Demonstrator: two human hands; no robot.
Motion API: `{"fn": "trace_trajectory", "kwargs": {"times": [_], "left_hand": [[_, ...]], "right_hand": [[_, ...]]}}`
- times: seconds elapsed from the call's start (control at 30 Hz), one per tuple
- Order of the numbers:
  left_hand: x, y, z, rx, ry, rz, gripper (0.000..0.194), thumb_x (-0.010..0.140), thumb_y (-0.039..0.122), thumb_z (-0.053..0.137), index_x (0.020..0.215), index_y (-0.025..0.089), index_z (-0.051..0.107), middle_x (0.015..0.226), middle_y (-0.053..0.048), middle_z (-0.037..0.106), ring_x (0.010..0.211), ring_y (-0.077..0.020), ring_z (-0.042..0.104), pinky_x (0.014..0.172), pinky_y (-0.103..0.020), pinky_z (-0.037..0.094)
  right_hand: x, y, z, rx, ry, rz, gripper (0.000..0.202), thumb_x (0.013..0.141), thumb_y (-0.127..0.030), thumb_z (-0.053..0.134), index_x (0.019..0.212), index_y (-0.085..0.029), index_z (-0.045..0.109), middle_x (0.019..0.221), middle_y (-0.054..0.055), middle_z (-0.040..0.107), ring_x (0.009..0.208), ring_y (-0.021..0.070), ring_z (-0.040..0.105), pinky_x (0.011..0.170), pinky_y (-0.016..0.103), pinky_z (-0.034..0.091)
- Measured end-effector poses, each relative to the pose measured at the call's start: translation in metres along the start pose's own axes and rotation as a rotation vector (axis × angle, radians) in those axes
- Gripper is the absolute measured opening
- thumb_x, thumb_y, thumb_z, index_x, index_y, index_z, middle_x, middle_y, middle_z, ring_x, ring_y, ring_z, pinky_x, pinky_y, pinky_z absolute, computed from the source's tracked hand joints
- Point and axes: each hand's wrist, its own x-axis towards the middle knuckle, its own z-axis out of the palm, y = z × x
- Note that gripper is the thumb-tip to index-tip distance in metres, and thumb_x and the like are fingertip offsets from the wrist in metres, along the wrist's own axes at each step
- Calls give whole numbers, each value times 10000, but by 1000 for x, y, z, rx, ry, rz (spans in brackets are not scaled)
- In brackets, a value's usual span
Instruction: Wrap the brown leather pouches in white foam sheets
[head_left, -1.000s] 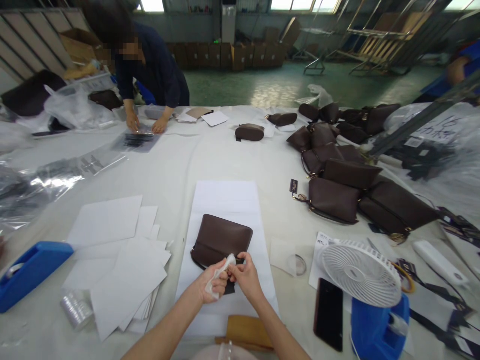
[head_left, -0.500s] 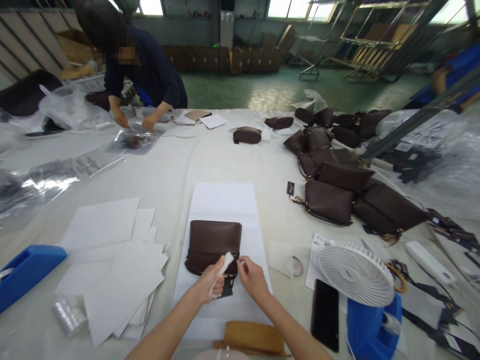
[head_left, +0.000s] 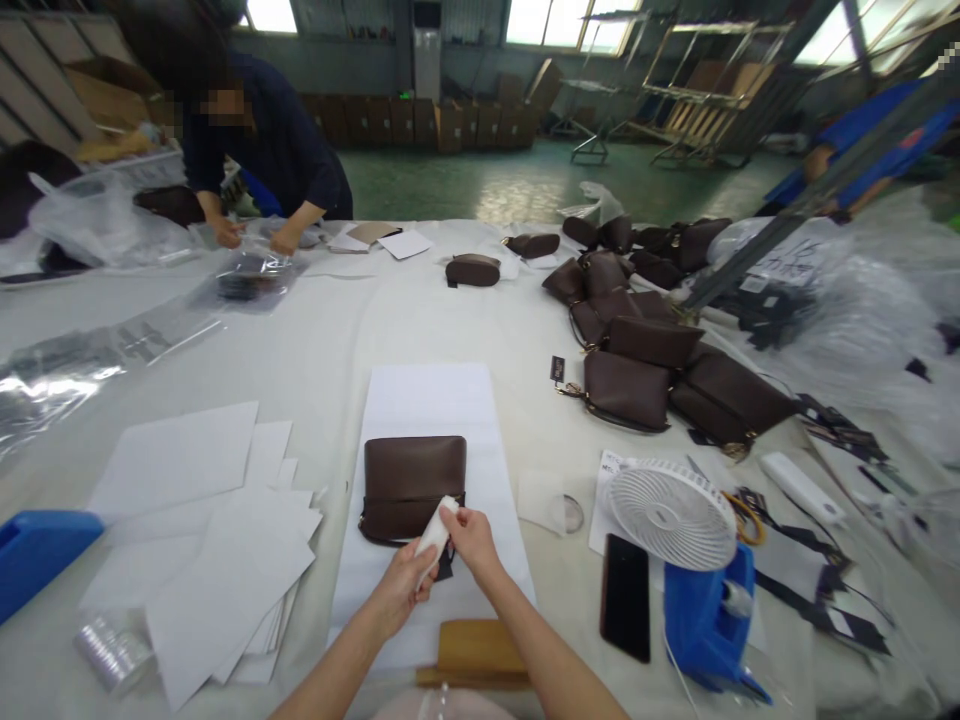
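A dark brown leather pouch (head_left: pixel 414 468) lies on a long white paper sheet (head_left: pixel 429 395) in front of me. My left hand (head_left: pixel 405 585) is closed around a small folded white cloth or tissue (head_left: pixel 433 538), held tilted over the pouch's lower right corner. My right hand (head_left: pixel 472 540) is closed, its thumb and fingers pinching the upper end of that white piece. Partly behind my left fingers, a black tag (head_left: pixel 445 567) shows below the pouch. The pouch's lower right corner is hidden by my hands.
White cards (head_left: pixel 225 560) lie stacked at left, near a blue tape dispenser (head_left: pixel 45 555). More brown pouches (head_left: pixel 626 390) are piled at right. A fan (head_left: pixel 671 515) and a phone (head_left: pixel 625 598) stand nearer. Across the table a co-worker (head_left: pixel 262 140) handles a plastic bag.
My right hand has moved from the pouch's right edge to the top of the white piece. My left hand has tilted that piece more upright. The whole view has shifted slightly.
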Motion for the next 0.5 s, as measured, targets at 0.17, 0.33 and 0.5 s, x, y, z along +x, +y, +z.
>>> {"fn": "trace_trajectory", "kwargs": {"times": [0.17, 0.33, 0.5], "left_hand": [[-1, -9, -12, 42, -20, 0, 480, 651, 515, 733, 868, 168, 483, 598, 70, 468, 411, -6, 269, 387, -153, 140], [4, -14, -32, 53, -2, -47, 510, 589, 465, 796, 897, 152, 537, 650, 29, 551, 437, -33, 378, 387, -168, 267], [4, -14, -37, 65, 47, -77, 499, 581, 399, 821, 929, 144, 572, 678, 11, 597, 448, -42, 432, 397, -163, 333]], "right_hand": [[-39, 10, -95, -152, 350, -95, 434, 739, -550, 561, 905, -170, 689, 651, 26, 660, 616, 164, 575, 606, 260, 446], [-112, 40, -261, -393, 1074, 234, 488, 776, -506, 435, 948, -125, 687, 971, 169, 695, 945, 283, 601, 835, 362, 435], [-142, 77, -328, -285, 1026, 458, 306, 632, -407, 606, 622, -116, 697, 650, 188, 687, 767, 318, 652, 679, 386, 481]]}}
